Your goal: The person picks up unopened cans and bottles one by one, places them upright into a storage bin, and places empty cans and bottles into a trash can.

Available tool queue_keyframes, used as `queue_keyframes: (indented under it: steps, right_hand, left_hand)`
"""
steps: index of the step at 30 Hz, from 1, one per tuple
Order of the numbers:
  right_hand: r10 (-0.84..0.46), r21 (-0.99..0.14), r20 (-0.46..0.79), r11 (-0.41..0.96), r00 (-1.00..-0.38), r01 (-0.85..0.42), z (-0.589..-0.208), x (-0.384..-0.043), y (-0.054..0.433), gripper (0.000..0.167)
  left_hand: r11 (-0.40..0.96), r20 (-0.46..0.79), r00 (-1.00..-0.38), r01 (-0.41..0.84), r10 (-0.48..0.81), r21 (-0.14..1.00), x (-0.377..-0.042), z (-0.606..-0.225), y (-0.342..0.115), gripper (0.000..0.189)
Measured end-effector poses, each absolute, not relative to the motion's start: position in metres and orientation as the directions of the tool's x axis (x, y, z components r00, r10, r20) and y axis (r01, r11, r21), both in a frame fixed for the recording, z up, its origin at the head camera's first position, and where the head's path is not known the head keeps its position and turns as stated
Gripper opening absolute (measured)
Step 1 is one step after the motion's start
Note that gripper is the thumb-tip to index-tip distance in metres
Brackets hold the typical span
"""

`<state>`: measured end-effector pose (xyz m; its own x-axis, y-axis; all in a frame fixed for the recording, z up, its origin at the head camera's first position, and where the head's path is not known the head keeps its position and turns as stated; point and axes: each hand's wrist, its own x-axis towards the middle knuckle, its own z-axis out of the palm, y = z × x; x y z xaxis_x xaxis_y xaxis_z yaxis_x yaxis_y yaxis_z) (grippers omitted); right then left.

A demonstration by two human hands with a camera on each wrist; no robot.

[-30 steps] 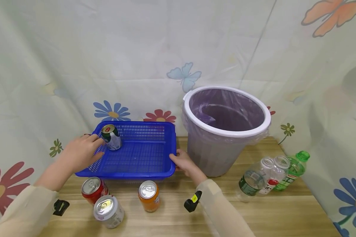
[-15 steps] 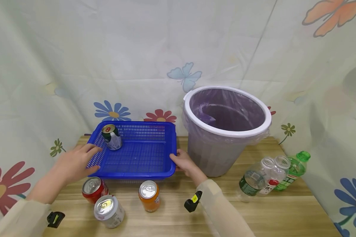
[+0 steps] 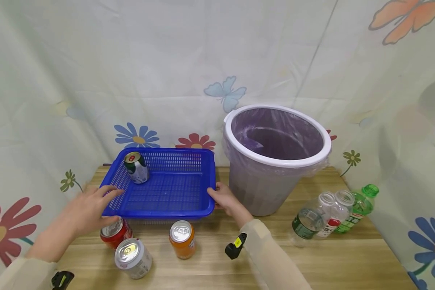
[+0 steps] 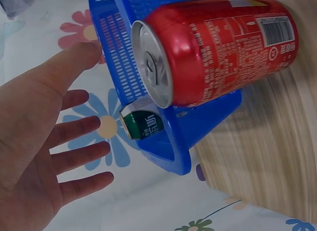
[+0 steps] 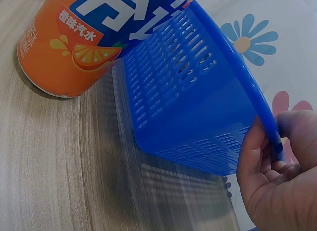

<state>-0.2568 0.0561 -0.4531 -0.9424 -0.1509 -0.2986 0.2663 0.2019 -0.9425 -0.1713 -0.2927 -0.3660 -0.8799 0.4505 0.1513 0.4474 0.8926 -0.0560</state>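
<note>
A blue plastic basket (image 3: 166, 213) stands on the wooden table, with a green-and-white can (image 3: 137, 169) upright in its back left corner. My right hand (image 3: 225, 198) grips the basket's right rim, fingers curled under it and thumb on top, as the right wrist view shows. My left hand (image 3: 88, 209) hovers by the basket's front left corner, fingers spread and holding nothing. Just beside it is a red can (image 3: 117, 233), partly covered by the hand in the head view. A white can (image 3: 133, 259) and an orange soda can (image 3: 182, 240) stand in front of the basket.
A grey waste bin (image 3: 264, 193) with a white rim and a plastic liner stands right of the basket. Further right are a clear bottle with a green label (image 3: 306, 223), one with a red label (image 3: 331, 219) and a green bottle (image 3: 360, 205). A flowered curtain (image 3: 159, 72) hangs behind.
My left hand has moved from the basket's left rim, near the green-and-white can, toward me and down to the red can. My right hand and the basket stay put.
</note>
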Motion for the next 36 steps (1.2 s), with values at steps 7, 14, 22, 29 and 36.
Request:
queue_keyframes:
  steps: [7, 14, 22, 29, 36]
  right_hand:
    - [-0.155, -0.940, -0.306, 0.203, -0.939, 0.273, -0.451, -0.256, 0.056, 0.028]
    - [-0.144, -0.940, -0.308, 0.196, -0.941, 0.278, -0.450, -0.256, 0.056, 0.026]
    - [-0.148, -0.943, -0.299, 0.196, -0.943, 0.269, -0.452, -0.256, 0.056, 0.027]
    - [-0.154, -0.945, -0.294, 0.194, -0.944, 0.262, -0.454, -0.257, 0.056, 0.028]
    - [-0.149, -0.946, -0.293, 0.192, -0.945, 0.263, -0.453, -0.257, 0.056, 0.026]
  left_hand:
    - [0.903, 0.121, -0.896, 0.428, 0.428, -0.025, -0.162, -0.371, -0.294, 0.068]
    - [0.892, 0.090, -0.889, 0.452, 0.450, 0.003, -0.157, -0.379, -0.296, 0.076]
    - [0.871, 0.089, -0.870, 0.490, 0.485, 0.044, -0.148, -0.385, -0.296, 0.086]
    - [0.873, 0.054, -0.876, 0.482, 0.479, 0.077, -0.144, -0.394, -0.293, 0.088]
    - [0.851, 0.085, -0.854, 0.519, 0.513, 0.084, -0.141, -0.403, -0.292, 0.081]
